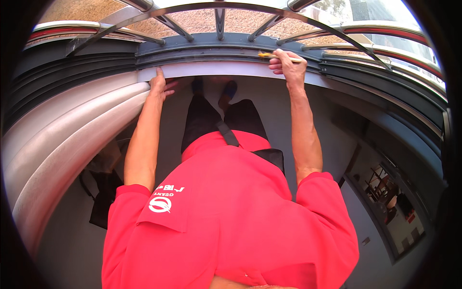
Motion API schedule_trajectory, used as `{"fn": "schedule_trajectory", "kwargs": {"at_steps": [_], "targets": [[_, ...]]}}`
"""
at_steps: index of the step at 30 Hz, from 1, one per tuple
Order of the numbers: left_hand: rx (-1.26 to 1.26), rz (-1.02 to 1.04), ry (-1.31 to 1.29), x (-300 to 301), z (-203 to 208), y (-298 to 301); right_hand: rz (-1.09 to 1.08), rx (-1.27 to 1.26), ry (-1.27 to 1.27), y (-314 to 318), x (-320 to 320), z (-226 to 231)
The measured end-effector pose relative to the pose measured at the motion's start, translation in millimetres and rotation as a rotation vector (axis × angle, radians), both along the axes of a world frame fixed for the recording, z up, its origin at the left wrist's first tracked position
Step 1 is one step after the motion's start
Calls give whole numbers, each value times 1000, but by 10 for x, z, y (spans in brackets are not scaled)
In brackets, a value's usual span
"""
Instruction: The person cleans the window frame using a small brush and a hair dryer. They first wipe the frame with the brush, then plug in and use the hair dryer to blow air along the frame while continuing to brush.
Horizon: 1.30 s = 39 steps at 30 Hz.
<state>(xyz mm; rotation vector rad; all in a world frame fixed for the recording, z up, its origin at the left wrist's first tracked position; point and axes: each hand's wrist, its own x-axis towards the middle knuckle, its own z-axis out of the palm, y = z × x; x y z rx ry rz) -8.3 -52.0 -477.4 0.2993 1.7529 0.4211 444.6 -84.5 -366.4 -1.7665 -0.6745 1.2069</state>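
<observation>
Between the fingers and thumb of my right hand (291, 67) is a small brush (264, 55) with yellowish bristles and a pale handle. Its bristles point left, over the dark window track (207, 54); whether they touch it I cannot tell. My left hand (158, 85) lies at the edge of the white window sill (216, 70), beside the pale curtain. The thumb reaches up onto the sill and the other fingers spread to the right, with nothing held.
A pale curtain (82, 111) hangs in folds at the left. Shiny metal bars (220, 21) cross outside the window, before a rough tan surface. Dark window frame rails (394, 86) run along the right. A framed mirror or opening (394, 212) shows at the lower right.
</observation>
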Motion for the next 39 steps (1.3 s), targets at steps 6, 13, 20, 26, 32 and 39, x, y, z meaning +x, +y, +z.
{"fn": "schedule_trajectory", "kwargs": {"at_steps": [6,13,20,26,32,39], "targets": [[26,-14,-2,88,117,10,-237,26,-268,-310,187,-229],[-17,-12,8,-56,-27,54,82,268,69,-260,-1108,-420],[11,-24,19,34,60,10,-339,175,-204,-646,-169,-293],[21,-53,12,-15,18,22,-157,193,-253,-346,-755,-559],[24,-56,4,-46,-7,11,-175,224,36,-412,-599,-211],[-10,-23,-6,6,6,33,-75,98,-194,-222,-465,-323]]}}
